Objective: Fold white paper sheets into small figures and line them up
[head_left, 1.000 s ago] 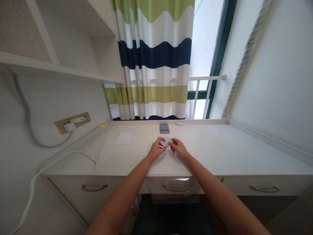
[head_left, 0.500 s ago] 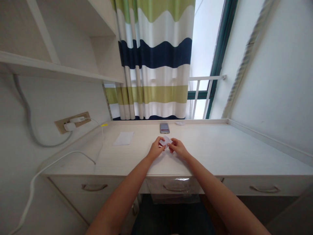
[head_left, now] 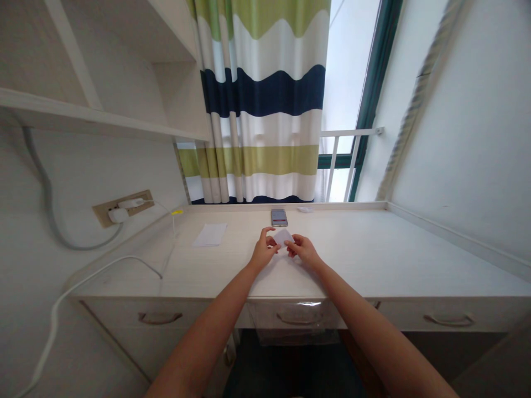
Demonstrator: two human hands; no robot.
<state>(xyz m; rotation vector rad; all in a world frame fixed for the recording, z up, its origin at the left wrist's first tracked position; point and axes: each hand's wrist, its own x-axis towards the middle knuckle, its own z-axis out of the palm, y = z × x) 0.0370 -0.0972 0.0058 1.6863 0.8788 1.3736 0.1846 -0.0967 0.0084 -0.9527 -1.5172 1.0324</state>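
Paper slip, small and white, held over the middle of the counter between both hands, a little in front of the smartphone. Right hand pinching the slip's right end, fingers closed on it, thumb and forefinger meeting on the paper. Left hand at the slip's left end, fingers curled and raised, thumb close to the corner; whether gripping or only just touching, impossible to tell at this size.

Step in hand, as judged from the pose: close handling of the slip itself, both hands drawn together on it and on nothing else. Call of the next move, also a judgement: a steady pinch from the right fingers, leaving the left thumb free to work the paper's edge.

Around the hands, a smartphone lying flat near the counter's far edge, a small white object just right of it, and a sheet of white paper flat on the left, well apart from both hands. Farther left, a wall-mounted power socket with a white plug, and a white cable looping down past the counter's left end. Behind the far edge, a striped curtain.
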